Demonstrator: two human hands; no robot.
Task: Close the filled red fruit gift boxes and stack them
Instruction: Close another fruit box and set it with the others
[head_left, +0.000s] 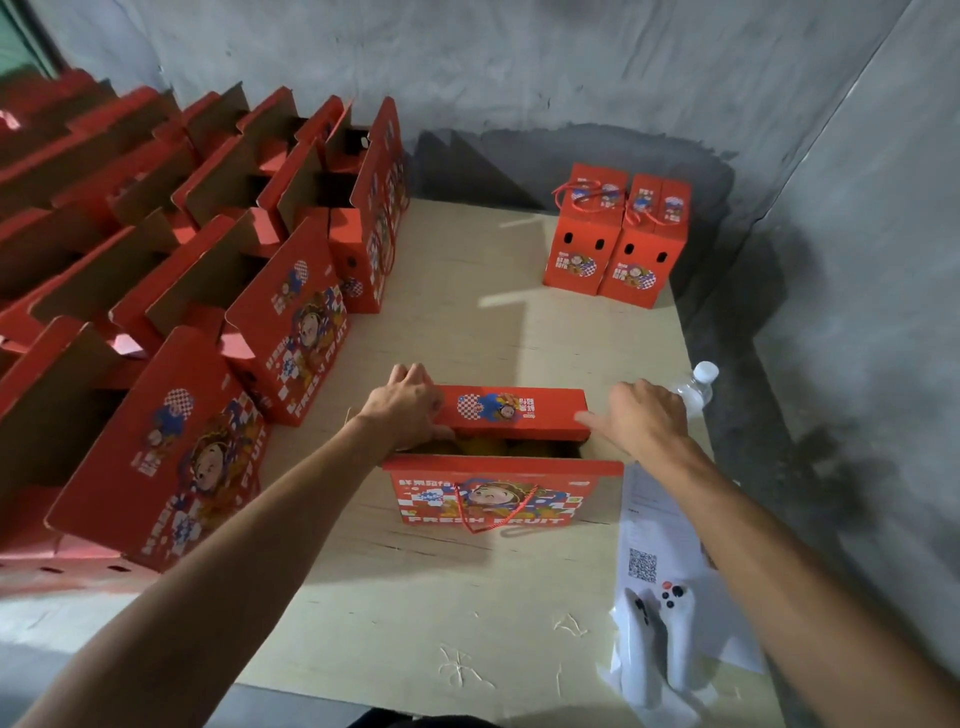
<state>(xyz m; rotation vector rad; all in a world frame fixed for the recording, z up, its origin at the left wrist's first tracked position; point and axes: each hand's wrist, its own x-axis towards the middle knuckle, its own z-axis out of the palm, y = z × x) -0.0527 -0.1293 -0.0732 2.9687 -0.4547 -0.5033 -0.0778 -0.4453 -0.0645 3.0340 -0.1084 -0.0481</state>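
Observation:
A red fruit gift box (498, 496) stands on the pale board in front of me, its top partly open with yellow fruit (470, 446) showing in the gap. The far lid flap (511, 410) is folded down over the opening. My left hand (408, 402) grips the flap's left end. My right hand (644, 415) rests at its right end, fingers spread, thumb pointing at the flap. A red cord handle (493, 512) hangs down the box's front. Two closed red boxes (615, 236) stand side by side at the far right of the board.
Several open red boxes (208, 312) with raised flaps fill the left side in rows. A clear water bottle (693, 387) stands right of my right hand. A paper sheet with a QR code (644, 564) and a white game controller (654, 639) lie at the near right. Grey walls enclose the corner.

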